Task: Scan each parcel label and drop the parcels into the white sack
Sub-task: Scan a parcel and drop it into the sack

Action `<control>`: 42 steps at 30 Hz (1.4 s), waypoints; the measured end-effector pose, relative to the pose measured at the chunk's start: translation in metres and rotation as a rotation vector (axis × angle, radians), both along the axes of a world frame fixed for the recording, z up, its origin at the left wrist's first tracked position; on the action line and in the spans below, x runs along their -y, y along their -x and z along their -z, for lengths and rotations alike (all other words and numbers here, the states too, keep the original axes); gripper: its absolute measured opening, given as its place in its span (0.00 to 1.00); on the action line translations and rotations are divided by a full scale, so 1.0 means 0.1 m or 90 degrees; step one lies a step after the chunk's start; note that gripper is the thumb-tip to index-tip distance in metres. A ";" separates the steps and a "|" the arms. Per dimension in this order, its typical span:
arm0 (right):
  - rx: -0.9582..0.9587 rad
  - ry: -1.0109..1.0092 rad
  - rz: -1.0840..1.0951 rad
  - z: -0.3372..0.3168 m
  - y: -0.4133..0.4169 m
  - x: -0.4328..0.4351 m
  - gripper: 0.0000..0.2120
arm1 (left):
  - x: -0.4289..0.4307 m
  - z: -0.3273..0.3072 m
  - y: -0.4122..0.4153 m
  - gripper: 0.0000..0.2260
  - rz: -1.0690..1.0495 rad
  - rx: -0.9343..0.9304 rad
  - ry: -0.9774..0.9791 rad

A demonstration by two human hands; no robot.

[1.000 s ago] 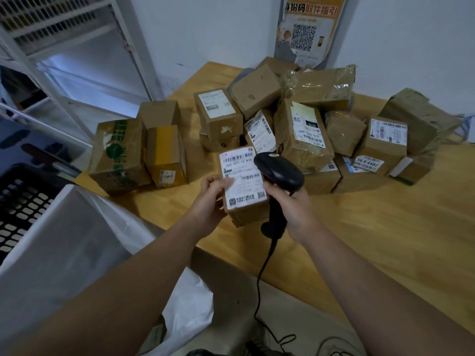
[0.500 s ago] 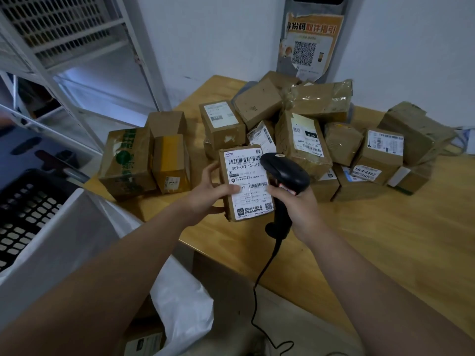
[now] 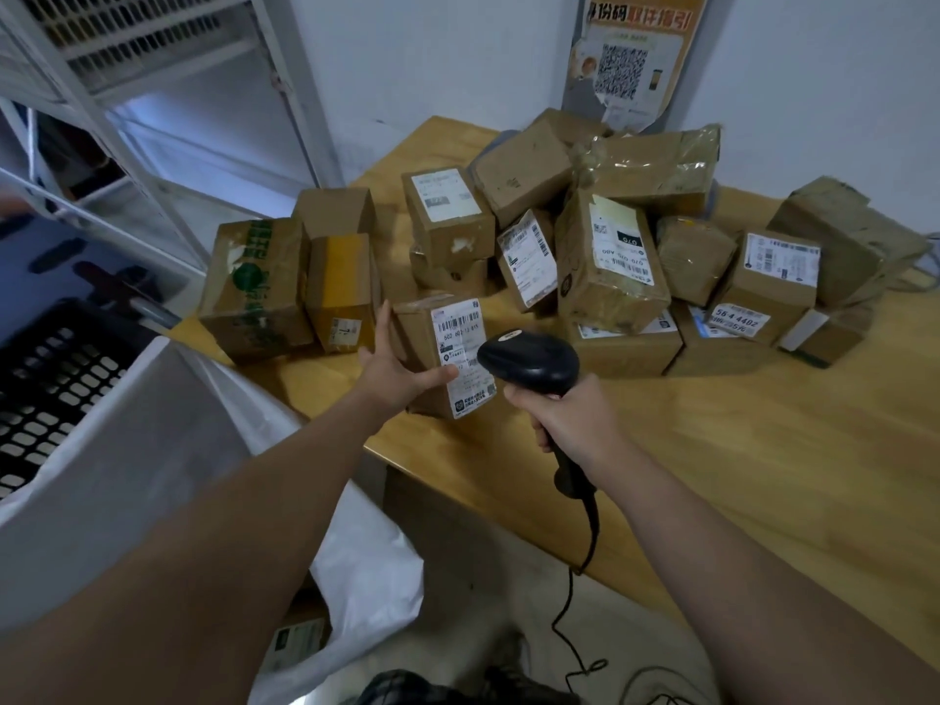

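My left hand (image 3: 394, 371) grips a small brown parcel (image 3: 422, 343) above the table's near left corner, thumb across its white barcode label (image 3: 460, 328), fingers up its left side. My right hand (image 3: 569, 417) is wrapped round the handle of a black corded barcode scanner (image 3: 529, 361), whose head sits just right of the label and covers its lower right part. The white sack (image 3: 168, 440) hangs open at the lower left, below and left of the parcel. A pile of brown parcels (image 3: 610, 262) lies on the wooden table (image 3: 737, 450).
A black perforated crate (image 3: 46, 394) stands left of the sack. White metal shelving (image 3: 152, 94) fills the upper left. A QR-code poster (image 3: 630, 58) hangs on the wall behind the pile. The scanner cable (image 3: 575, 628) trails to the floor. Another labelled box (image 3: 297, 636) lies under the sack.
The parcel has swung left and tilted, away from the scanner, so its side now shows. My right hand with the scanner has drawn slightly right and back.
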State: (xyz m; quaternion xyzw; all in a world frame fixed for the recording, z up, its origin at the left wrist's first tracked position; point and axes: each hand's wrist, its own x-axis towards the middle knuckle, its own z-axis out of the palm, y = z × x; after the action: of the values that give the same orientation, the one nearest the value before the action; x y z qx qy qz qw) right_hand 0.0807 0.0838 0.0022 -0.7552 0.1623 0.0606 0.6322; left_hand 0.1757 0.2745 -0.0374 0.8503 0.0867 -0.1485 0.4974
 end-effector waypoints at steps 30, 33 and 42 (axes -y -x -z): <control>-0.004 -0.032 0.038 0.05 -0.07 -0.23 0.15 | -0.14 0.09 0.09 0.56 0.000 0.059 0.031; -0.012 -0.032 0.003 0.04 -0.07 -0.49 0.14 | -0.41 0.05 0.21 0.61 -0.017 0.059 0.062; -0.068 -0.068 -0.149 0.23 0.05 -1.89 0.18 | -2.06 0.03 0.90 0.54 -0.082 0.070 -0.003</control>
State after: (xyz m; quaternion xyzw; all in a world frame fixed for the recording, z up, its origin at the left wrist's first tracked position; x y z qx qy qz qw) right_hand 0.0758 0.2729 -0.0212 -0.7300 0.1030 0.1827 0.6505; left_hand 0.0860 0.4801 -0.0408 0.8509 0.1143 -0.0691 0.5080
